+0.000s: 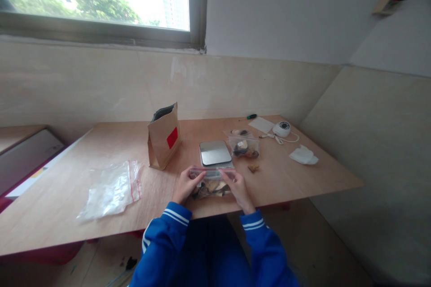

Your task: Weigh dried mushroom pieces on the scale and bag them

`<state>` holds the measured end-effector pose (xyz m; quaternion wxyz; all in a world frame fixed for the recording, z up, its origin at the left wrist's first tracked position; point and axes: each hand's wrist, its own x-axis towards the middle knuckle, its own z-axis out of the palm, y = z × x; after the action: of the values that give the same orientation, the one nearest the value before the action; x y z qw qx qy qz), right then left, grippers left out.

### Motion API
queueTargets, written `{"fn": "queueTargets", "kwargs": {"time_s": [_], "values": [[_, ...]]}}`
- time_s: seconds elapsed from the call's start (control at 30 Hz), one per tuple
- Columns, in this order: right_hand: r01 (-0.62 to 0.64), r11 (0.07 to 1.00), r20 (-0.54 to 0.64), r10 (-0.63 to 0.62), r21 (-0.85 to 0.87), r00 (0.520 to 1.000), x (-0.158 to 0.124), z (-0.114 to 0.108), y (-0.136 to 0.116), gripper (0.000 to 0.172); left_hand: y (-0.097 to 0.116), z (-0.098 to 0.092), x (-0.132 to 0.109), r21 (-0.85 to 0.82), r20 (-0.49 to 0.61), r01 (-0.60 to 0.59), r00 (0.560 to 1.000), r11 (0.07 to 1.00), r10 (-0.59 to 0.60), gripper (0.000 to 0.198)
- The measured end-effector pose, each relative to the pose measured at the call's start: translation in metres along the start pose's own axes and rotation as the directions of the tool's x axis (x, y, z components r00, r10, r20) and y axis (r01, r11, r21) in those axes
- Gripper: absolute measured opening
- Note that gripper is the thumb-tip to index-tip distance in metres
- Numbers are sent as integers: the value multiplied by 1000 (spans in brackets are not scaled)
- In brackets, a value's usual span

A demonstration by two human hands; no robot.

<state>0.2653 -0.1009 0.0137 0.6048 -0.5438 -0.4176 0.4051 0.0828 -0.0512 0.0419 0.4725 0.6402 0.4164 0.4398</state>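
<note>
Both hands hold a small zip bag (211, 184) of dried pieces at the table's near edge: the left hand (184, 184) pinches its left end, the right hand (237, 187) its right. A kitchen scale (214, 152) sits just behind it, beside a brown paper pouch (164, 136).

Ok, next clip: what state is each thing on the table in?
Left hand: gripping the zip bag's left end.
Right hand: gripping its right end.
Zip bag: filled, held at its top strip.
Paper pouch: upright, top open.
Scale: platform bare.
Second filled bag: resting beside the scale.
Empty bags: lying flat.
</note>
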Motion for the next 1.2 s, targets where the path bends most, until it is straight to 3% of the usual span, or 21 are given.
{"fn": "queueTargets", "kwargs": {"time_s": [0.17, 0.57, 1.2], "values": [[32, 999, -64, -34, -33, 997, 0, 0, 0, 35, -1, 1, 1, 29, 3, -1, 1000, 1000, 1, 30], [31, 999, -89, -34, -37, 995, -2, 1, -4, 34, -3, 0, 0, 63, -14, -41, 999, 997, 42, 29], [-61, 998, 12, 61, 35, 998, -1, -1, 1, 41, 3, 1, 0, -2, 56, 1, 998, 1000, -1, 29]]}}
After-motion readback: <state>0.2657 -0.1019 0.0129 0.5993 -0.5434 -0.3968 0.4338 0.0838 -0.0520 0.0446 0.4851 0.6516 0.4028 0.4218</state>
